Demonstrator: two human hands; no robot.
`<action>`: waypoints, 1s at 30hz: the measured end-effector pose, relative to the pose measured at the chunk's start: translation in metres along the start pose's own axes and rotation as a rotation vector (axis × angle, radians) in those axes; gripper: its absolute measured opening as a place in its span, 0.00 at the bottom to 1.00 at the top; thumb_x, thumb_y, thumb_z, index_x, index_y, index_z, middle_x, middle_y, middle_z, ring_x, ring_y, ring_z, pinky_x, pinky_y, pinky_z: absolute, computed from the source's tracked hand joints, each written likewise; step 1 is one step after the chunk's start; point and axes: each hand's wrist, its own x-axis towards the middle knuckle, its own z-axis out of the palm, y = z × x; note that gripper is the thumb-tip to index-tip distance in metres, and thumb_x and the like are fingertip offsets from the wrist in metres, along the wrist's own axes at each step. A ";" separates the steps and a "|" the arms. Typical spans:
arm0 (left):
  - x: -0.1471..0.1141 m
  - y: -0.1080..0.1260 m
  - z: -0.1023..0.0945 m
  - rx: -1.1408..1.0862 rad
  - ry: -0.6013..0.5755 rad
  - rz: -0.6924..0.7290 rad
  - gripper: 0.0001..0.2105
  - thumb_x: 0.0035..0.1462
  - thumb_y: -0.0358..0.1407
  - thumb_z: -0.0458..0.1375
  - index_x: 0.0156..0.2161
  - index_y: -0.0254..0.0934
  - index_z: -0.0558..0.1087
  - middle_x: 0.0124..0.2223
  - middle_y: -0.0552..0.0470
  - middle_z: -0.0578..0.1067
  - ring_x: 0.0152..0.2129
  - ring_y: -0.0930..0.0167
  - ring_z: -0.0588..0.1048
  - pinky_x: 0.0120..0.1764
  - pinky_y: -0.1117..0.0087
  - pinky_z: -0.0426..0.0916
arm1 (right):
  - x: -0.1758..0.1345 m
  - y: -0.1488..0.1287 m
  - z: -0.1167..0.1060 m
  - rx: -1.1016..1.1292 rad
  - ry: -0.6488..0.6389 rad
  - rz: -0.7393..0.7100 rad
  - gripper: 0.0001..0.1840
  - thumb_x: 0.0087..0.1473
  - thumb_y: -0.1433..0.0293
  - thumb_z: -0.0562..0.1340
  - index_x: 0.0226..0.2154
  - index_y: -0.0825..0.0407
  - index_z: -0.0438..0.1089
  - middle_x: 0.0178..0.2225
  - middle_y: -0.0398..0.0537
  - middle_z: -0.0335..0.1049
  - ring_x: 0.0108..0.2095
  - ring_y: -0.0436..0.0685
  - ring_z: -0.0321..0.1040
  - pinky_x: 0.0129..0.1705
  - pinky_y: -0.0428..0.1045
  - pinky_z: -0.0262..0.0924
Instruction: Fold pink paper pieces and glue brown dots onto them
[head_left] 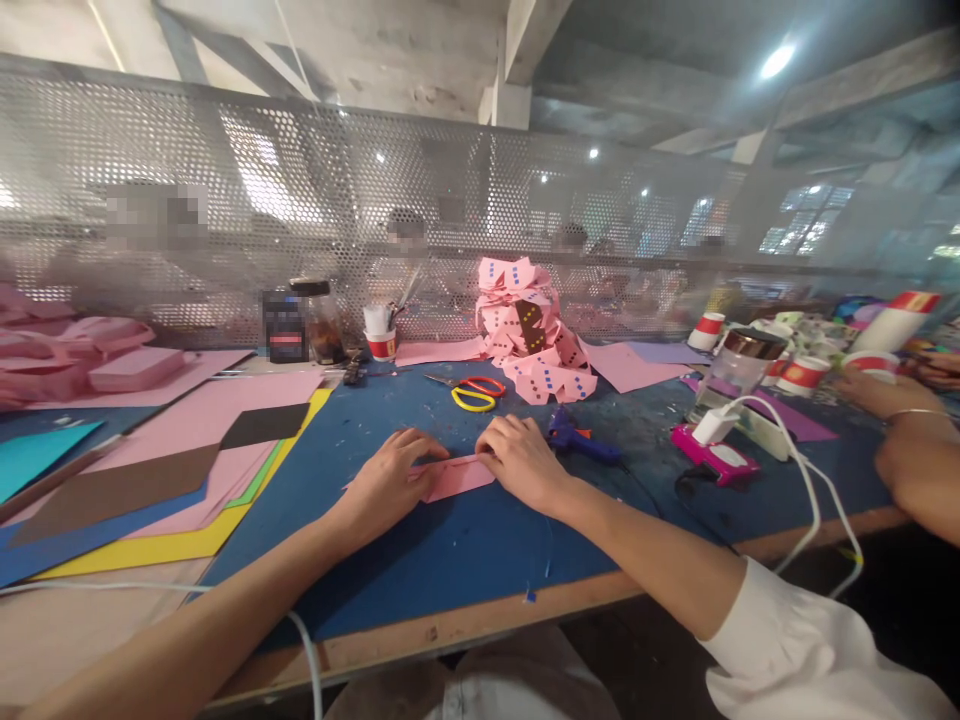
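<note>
A folded strip of pink paper [459,480] lies low over the blue tabletop [420,580] between my two hands. My left hand [391,478] holds its left end, fingers curled and partly hiding it. At the other end, my right hand [520,458] pinches the strip between thumb and fingers. Just beyond them rest scissors [474,392] with one red and one yellow handle. A blue glue gun [581,438] lies to the right of my right hand. Behind the scissors stands a pile of pink paper pieces [529,325] marked with small blue and brown squares.
Coloured sheets [247,490] overlap at the left, near pink stacks [139,368]. A paper cup [380,340] and a dark-lidded jar [324,325] stand by the perforated screen [442,170]. At the right are a glass jar [729,375], a pink power strip [712,458], white cables and another person's arm [919,460].
</note>
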 end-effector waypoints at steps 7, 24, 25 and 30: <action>0.002 -0.003 -0.001 0.025 0.000 -0.006 0.11 0.61 0.36 0.51 0.40 0.40 0.76 0.40 0.50 0.77 0.42 0.64 0.71 0.48 0.63 0.64 | 0.002 -0.002 -0.003 0.132 0.063 -0.026 0.04 0.60 0.73 0.62 0.34 0.51 0.66 0.35 0.43 0.72 0.39 0.54 0.65 0.44 0.51 0.48; 0.002 0.003 -0.007 -0.076 -0.014 -0.176 0.11 0.56 0.37 0.56 0.41 0.41 0.77 0.39 0.50 0.79 0.37 0.65 0.75 0.42 0.68 0.67 | 0.002 -0.008 -0.009 0.175 0.133 -0.062 0.03 0.62 0.74 0.59 0.36 0.51 0.67 0.35 0.44 0.73 0.39 0.54 0.67 0.46 0.51 0.49; 0.002 0.003 -0.007 -0.068 -0.015 -0.178 0.11 0.55 0.36 0.55 0.41 0.41 0.77 0.38 0.51 0.79 0.37 0.65 0.75 0.41 0.68 0.67 | 0.002 -0.008 -0.009 0.176 0.131 -0.064 0.03 0.62 0.74 0.59 0.36 0.51 0.67 0.35 0.44 0.73 0.39 0.54 0.67 0.46 0.51 0.49; 0.001 0.001 -0.006 -0.073 -0.008 -0.175 0.10 0.55 0.36 0.55 0.40 0.41 0.77 0.37 0.51 0.79 0.37 0.65 0.75 0.41 0.68 0.67 | 0.002 -0.008 -0.009 0.180 0.125 -0.074 0.03 0.62 0.74 0.59 0.36 0.51 0.67 0.36 0.45 0.73 0.40 0.54 0.67 0.46 0.51 0.49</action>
